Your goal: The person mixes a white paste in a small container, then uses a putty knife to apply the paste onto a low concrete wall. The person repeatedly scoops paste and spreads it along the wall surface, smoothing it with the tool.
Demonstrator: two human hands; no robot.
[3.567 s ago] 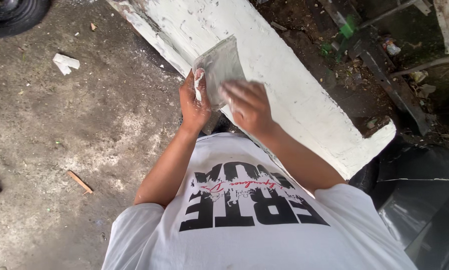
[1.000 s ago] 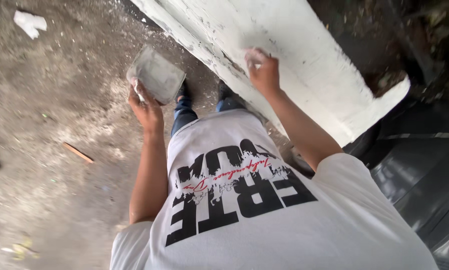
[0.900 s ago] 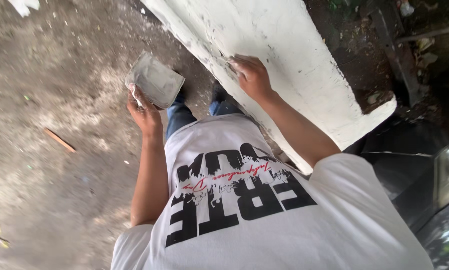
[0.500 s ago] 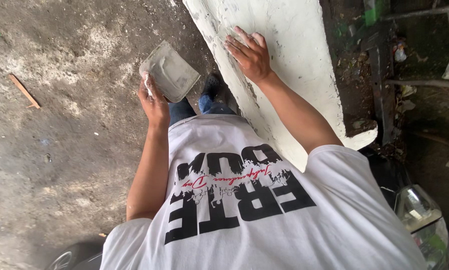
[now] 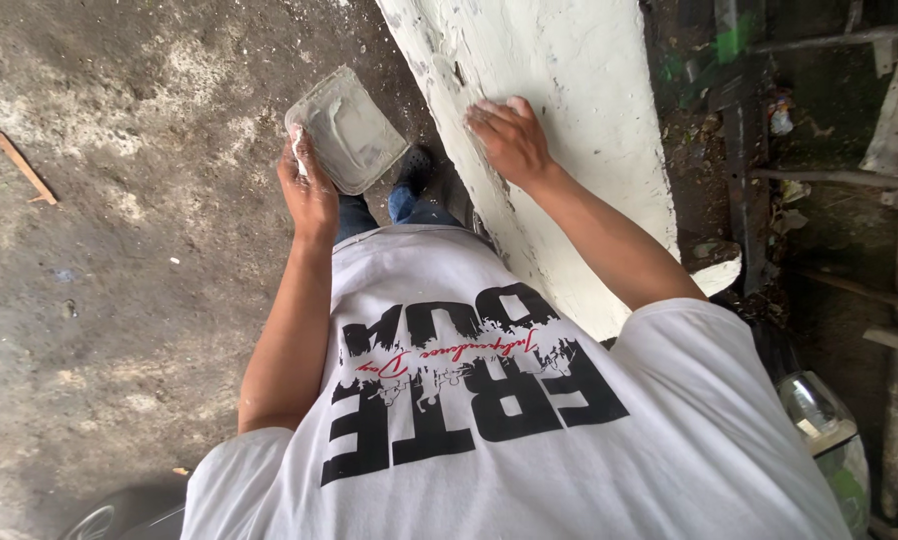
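Note:
My left hand [image 5: 309, 190] holds a square grey board [image 5: 349, 130] smeared with whitish filler, gripped at its near corner and kept level over the floor. My right hand [image 5: 509, 135] presses down on a long white panel [image 5: 569, 80] with rough, patchy filler on it. The fingers are curled over something small and pale that I cannot make out. The panel runs from the top of the view down to my right side. My blue trousers and dark shoes [image 5: 419, 170] show between the two hands.
A grey stained concrete floor [image 5: 119, 300] lies to the left, with a small wooden stick [image 5: 24, 165] on it. Dark soil, metal rods and wooden slats [image 5: 849, 180] lie to the right. A clear plastic jar [image 5: 819, 410] stands at the lower right.
The board left the panel and moved to the left, held by my left hand alone. My right hand moved onto the panel and slid along its surface. The view swung left.

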